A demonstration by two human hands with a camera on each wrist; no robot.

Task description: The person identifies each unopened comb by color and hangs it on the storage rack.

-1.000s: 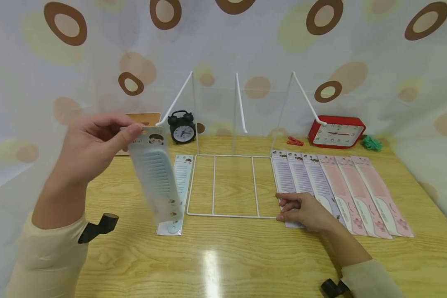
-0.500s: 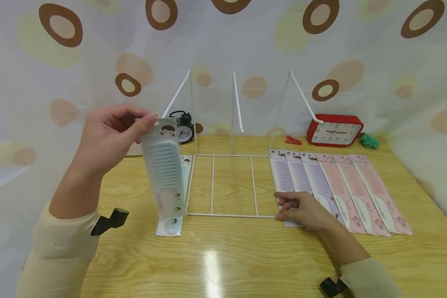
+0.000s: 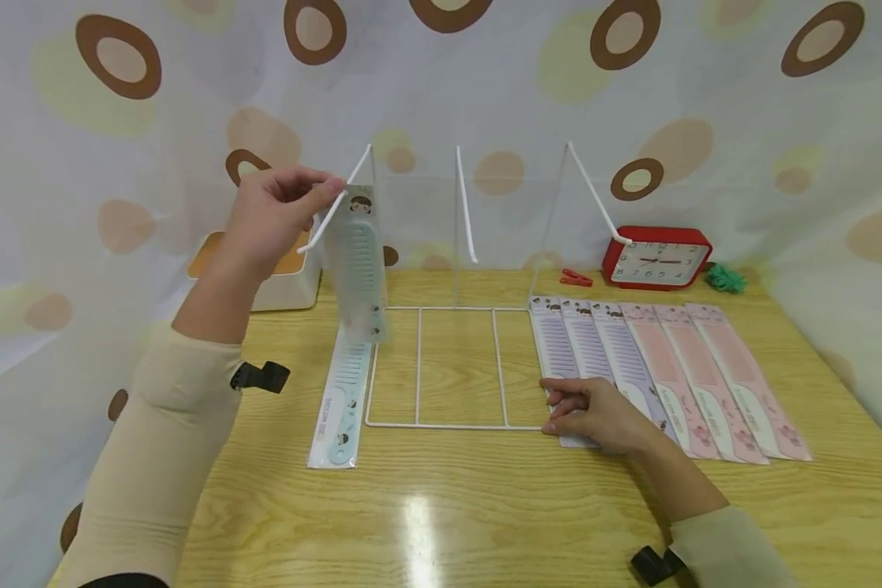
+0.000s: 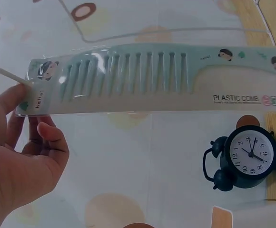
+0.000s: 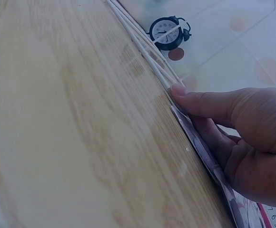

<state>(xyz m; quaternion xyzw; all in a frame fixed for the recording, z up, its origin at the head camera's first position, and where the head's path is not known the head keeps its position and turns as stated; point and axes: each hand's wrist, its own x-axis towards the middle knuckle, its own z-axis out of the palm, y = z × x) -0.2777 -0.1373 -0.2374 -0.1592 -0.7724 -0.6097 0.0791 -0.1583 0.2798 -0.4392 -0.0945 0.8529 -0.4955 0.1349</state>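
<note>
My left hand (image 3: 282, 208) pinches the top end of a packaged pale blue plastic comb (image 4: 128, 76), which hangs down at the left prong of a white wire display rack (image 3: 456, 427). In the left wrist view the prong meets the package's top end by my thumb; whether it passes through the hole I cannot tell. My right hand (image 3: 595, 415) holds the front right corner of the rack's base, thumb on the wire in the right wrist view. Another packaged blue comb (image 3: 338, 416) lies left of the base.
Three purple packaged combs (image 3: 625, 343) and three pink ones (image 3: 750, 380) lie fanned out at the right. Behind them are a red clock (image 3: 656, 257), red clip (image 3: 576, 278) and green tangle (image 3: 726, 278). A black alarm clock (image 4: 252, 154) and an orange-topped white box (image 3: 287, 286) stand back left.
My left hand has raised the packaged comb and carried it right and away from me, to the rack's left prong. The right hand has stayed at the rack's corner.
</note>
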